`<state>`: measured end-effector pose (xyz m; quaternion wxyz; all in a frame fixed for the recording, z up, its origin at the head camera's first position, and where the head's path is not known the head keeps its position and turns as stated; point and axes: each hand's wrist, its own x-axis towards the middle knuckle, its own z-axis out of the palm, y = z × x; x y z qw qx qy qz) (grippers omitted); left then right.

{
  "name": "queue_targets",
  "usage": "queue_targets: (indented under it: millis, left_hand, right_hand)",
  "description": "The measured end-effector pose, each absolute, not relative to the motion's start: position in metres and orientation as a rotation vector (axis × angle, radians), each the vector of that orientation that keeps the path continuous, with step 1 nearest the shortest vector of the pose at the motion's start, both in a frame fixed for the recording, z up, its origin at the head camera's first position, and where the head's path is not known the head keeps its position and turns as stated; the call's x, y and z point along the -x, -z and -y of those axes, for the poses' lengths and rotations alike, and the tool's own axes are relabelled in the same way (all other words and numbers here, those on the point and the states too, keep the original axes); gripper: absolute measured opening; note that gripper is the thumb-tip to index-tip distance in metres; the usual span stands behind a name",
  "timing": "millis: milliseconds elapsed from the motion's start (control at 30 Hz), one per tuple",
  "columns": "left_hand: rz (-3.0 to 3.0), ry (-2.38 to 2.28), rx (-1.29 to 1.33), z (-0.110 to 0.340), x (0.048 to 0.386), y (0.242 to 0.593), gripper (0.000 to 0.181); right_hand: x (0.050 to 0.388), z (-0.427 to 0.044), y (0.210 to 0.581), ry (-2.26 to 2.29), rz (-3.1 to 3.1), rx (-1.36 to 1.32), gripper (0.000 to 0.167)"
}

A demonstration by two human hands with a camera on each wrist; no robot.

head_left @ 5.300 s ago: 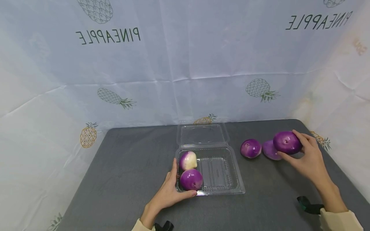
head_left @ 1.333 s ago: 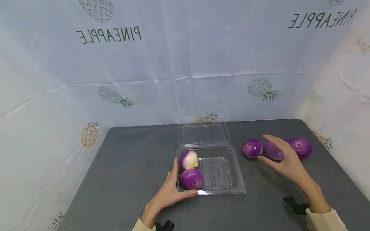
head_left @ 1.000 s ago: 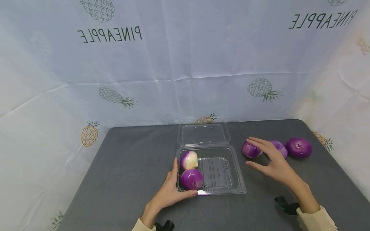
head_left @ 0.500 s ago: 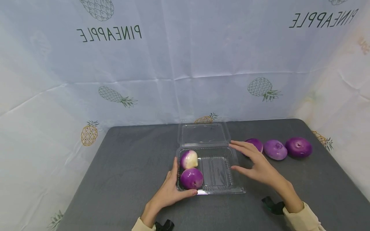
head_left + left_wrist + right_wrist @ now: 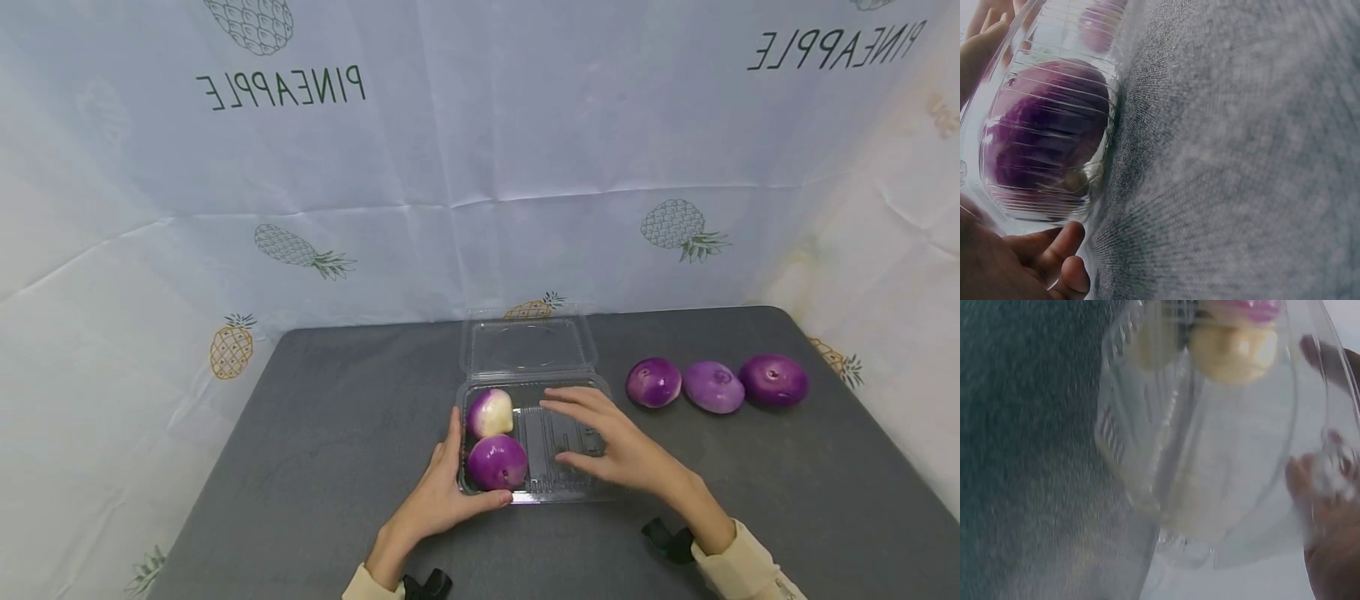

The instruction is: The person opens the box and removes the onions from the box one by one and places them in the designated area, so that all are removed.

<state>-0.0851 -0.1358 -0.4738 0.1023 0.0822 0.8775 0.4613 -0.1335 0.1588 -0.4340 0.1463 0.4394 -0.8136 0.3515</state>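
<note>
My left hand (image 5: 432, 497) holds the near left corner of a clear plastic clamshell container (image 5: 555, 500), thumb at the front rim and fingers along the left side. Two glossy turnip-like vegetables lie inside along its left wall: a purple-and-cream one (image 5: 490, 414) behind a purple one (image 5: 497, 462). Through the ribbed wall, the left wrist view shows a purple vegetable (image 5: 1047, 128) close to the curled fingers (image 5: 1063, 250). Over the container's right half my right hand (image 5: 618, 446) hovers with fingers spread and nothing between them. A cream vegetable end (image 5: 1235, 353) shows through the plastic in the right wrist view.
Three more purple vegetables stand in a row right of the container: a left one (image 5: 653, 382), a paler middle one (image 5: 714, 387) and a darker right one (image 5: 774, 381). The container's lid (image 5: 528, 346) lies folded back on the grey table (image 5: 360, 400). A pineapple-print curtain (image 5: 450, 167) hangs behind.
My right hand set a purple vegetable down at the row's right end, let go, then swept left past the row to over the container. My left hand has stayed at the container's corner.
</note>
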Motion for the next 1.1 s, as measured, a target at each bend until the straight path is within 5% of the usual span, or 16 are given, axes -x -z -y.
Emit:
queue_targets:
  millis: [1100]
  left_hand:
    - [-2.583,-1.363,-0.277,0.137,0.084,0.473,0.137]
  right_hand:
    - [0.130,-0.113,0.452,-0.773,2.364,-1.596,0.086]
